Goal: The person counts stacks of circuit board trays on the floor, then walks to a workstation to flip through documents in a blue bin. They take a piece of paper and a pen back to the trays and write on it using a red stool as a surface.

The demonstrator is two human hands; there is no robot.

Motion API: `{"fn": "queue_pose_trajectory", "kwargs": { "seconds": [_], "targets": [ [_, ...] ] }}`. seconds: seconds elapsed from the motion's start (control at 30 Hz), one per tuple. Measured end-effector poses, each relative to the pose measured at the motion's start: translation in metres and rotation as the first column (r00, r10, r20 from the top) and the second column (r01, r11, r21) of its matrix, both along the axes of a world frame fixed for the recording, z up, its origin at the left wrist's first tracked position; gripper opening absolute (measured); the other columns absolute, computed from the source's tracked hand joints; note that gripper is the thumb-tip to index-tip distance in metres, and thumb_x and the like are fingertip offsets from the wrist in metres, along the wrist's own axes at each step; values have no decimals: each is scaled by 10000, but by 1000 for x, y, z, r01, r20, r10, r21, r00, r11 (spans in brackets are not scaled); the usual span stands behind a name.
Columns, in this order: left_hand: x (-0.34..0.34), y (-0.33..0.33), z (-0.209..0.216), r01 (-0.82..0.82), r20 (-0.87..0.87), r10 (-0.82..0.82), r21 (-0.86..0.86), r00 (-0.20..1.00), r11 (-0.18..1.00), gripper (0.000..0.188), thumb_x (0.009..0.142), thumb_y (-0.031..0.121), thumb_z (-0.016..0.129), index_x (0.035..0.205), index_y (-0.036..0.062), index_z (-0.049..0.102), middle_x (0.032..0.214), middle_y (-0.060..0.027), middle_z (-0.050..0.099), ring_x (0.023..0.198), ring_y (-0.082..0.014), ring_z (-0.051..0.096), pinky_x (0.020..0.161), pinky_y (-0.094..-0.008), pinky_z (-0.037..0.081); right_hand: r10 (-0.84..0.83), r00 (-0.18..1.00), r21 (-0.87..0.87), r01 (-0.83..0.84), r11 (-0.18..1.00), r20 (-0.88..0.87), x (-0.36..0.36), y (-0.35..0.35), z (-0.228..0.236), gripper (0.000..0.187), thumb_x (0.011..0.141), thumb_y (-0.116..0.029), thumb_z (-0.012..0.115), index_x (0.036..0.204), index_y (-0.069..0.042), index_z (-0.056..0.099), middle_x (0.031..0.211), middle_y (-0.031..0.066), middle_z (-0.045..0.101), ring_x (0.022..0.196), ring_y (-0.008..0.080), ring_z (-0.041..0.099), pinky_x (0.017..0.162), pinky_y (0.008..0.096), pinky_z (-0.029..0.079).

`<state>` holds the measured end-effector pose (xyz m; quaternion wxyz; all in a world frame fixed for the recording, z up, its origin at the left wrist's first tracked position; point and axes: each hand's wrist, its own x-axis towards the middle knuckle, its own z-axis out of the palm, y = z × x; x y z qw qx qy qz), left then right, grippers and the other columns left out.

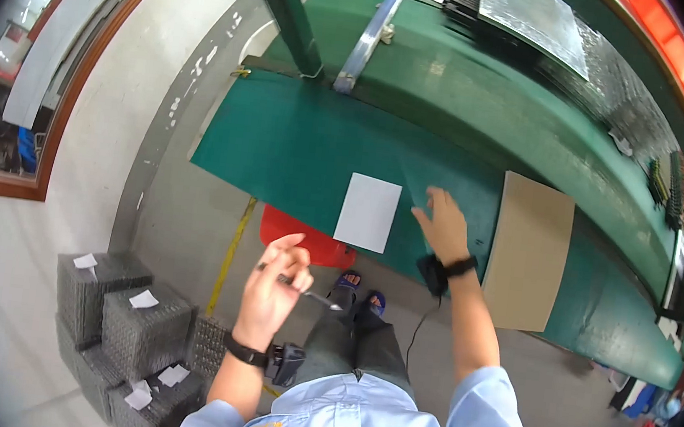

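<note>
My left hand (277,278) is closed in front of the table's near edge, above the floor. Its fingers grip a slim tool (321,300) with a dark handle part and a pale, metallic-looking end pointing right; its exact kind is too small to make out. On the green tabletop (283,135) lies a white rectangular sheet (368,213), its lower edge close to the table's near edge. My right hand (444,225) hovers over the table just right of the sheet, fingers apart, holding nothing. Each wrist wears a black strap with a small box.
A large brown board (528,256) lies right of my right hand. Under the table edge sits a red stool (297,238). Stacked grey textured blocks (145,328) with paper slips stand at lower left. A green post (285,13) and a shelf carrying metallic sheets (533,20) rise behind.
</note>
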<state>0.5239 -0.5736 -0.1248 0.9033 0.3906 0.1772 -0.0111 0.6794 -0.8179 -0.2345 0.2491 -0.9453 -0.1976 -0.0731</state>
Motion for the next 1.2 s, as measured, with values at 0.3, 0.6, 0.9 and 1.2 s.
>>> {"fn": "queue_pose_trajectory", "kwargs": {
  "seconds": [0.3, 0.6, 0.9, 1.2],
  "targets": [
    [39, -9, -24, 198, 106, -168, -450, 980, 871, 315, 950, 243, 432, 1179, 30, 469, 920, -74, 554, 687, -140, 465, 661, -279, 373, 511, 550, 750, 454, 481, -660, -131, 33, 62, 187, 870, -181, 567, 936, -18, 631, 775, 55, 586, 657, 101, 522, 599, 235, 428],
    [72, 8, -41, 638, 126, -641, 72, 757, 767, 450, 882, 261, 556, 1252, 42, 426, 1114, -99, 501, 919, -200, 522, 855, -340, 408, 394, 559, 616, 288, 733, -730, -137, 76, 70, 96, 772, -73, 634, 823, -19, 572, 705, 19, 504, 657, 125, 470, 623, 252, 395],
    [146, 62, -152, -142, -175, -898, 958, 404, -251, 730, 667, 343, 709, 1272, 48, 428, 1357, -179, 366, 1220, -323, 396, 999, -438, 327, 163, 734, 734, 581, 352, -659, -70, 58, -24, 268, 737, 0, 634, 741, -91, 381, 648, -5, 441, 599, 75, 407, 559, 224, 331],
    [144, 20, -184, -333, -271, -862, 839, 429, -430, 590, 741, 354, 566, 1177, -39, 506, 1272, -259, 442, 1163, -343, 461, 975, -413, 368, 253, 699, 694, 465, 549, -669, 33, 85, -70, 236, 756, 23, 618, 757, -76, 404, 652, -8, 455, 588, 62, 423, 540, 202, 341]
  ]
}}
